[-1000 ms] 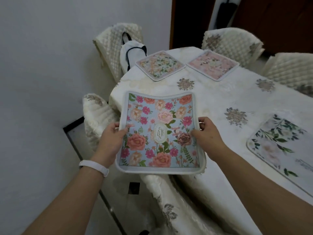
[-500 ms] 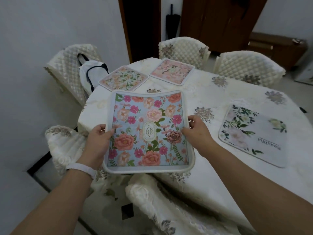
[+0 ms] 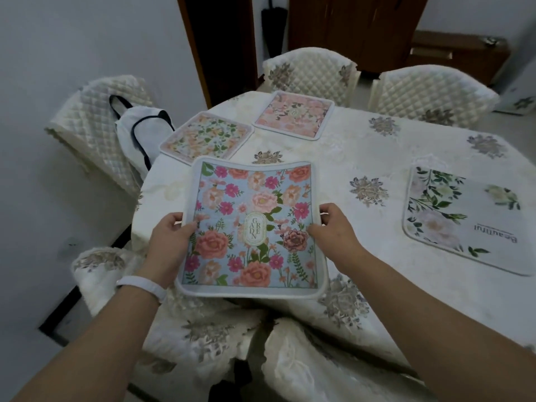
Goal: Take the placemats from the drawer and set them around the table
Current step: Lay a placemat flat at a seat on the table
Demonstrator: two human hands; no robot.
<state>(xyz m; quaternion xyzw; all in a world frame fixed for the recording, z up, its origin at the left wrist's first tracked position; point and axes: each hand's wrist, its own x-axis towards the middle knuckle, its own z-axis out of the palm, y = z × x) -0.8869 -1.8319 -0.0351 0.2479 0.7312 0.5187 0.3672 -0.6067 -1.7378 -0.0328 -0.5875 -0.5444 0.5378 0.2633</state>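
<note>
Gripping the blue flowered placemat (image 3: 252, 227) by its two side edges, the left hand (image 3: 169, 248) and the right hand (image 3: 333, 236) hold it flat over the near rim of the table (image 3: 385, 288). On each side the thumb lies on the mat's top and the fingers curl round the edge and under it. A white wristband (image 3: 142, 287) sits on the left wrist. The mat's near edge hangs past the table's rim, above the cream quilted chair (image 3: 307, 361) tucked in below; whether its far edge touches the cloth I cannot tell. A label at the mat's middle reads "GARDEN".

To the right, flat on the cream tablecloth and well apart from the held mat, lies a white placemat (image 3: 461, 219) printed with green leaves and the word "Beautiful". Just beyond the held mat's far left corner lies an orange and green placemat (image 3: 207, 137), and beside that, farther back, a pink placemat (image 3: 294, 114); the two are near each other but not touching.

At the left a quilted chair (image 3: 95, 117) carries a white bag (image 3: 139, 134) with dark straps. Two more quilted chairs (image 3: 310, 72) stand at the far side. Behind them are a dark doorway (image 3: 220, 39) and a low wooden cabinet (image 3: 458, 50).
</note>
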